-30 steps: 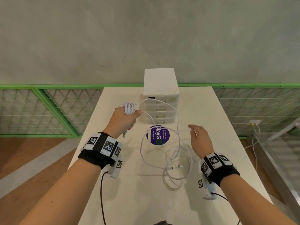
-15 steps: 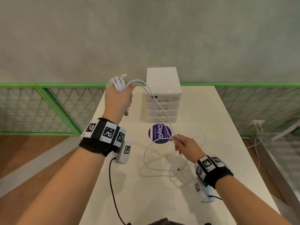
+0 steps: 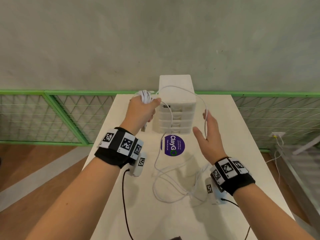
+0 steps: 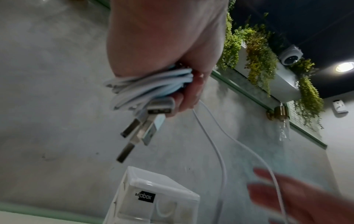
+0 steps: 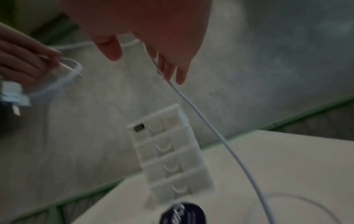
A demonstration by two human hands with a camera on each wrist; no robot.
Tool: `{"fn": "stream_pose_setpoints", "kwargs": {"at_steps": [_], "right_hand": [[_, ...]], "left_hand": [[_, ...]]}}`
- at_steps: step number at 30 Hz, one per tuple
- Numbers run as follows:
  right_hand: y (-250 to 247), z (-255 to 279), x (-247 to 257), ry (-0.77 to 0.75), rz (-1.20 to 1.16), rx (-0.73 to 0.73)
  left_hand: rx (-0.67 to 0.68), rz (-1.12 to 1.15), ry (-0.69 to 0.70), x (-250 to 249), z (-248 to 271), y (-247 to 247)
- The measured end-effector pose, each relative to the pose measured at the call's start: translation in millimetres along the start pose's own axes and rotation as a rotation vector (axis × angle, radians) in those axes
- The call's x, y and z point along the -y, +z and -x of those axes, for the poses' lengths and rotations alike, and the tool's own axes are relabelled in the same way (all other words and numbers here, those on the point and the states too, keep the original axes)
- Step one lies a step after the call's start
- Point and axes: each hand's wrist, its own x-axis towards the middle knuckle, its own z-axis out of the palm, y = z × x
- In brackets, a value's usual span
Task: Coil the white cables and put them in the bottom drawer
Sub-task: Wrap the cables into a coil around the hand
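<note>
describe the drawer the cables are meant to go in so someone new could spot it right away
On the pale table, against the grey wall, stands a small white drawer tower. The bottom drawer is the lowest of its stacked fronts, just above the round purple sticker, and it is closed.

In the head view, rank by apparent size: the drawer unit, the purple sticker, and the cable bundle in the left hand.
1. drawer unit
2. purple sticker
3. cable bundle, gripped by the left hand and partly hidden, so its full size is unsure.
</note>
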Motion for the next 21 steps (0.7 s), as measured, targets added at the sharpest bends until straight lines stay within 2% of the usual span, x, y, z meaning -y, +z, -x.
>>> {"fn": "stream_pose_setpoints", "kwargs": {"at_steps": [3, 5, 8, 10, 14, 17, 21], "right_hand": [[1, -12, 33, -0.064, 0.066, -0.13], [4, -21, 45, -0.157, 0.29, -0.166], [10, -29, 48, -0.191, 0.536, -0.06], [14, -30, 42, -0.142, 0.55, -0.007], [8, -34, 35, -0.116, 0.464, -0.088], [3, -37, 28, -0.21, 0.537, -0.023], [0, -49, 22, -0.286, 0.481, -0.01]], "left_hand": [[0.045, -0.097, 0.016, -4, 2, 10], [0.091, -0.157, 0.022, -7, 4, 14], [0.192, -0.216, 0.012, -12, 8, 18], [0.282, -0.227, -0.007, -12, 12, 19], [0.486, -0.16, -0.059, -11, 23, 17], [0.606, -0.129, -0.104, -6, 30, 18], [0.73, -0.138, -0.184, 3, 40, 23]]}}
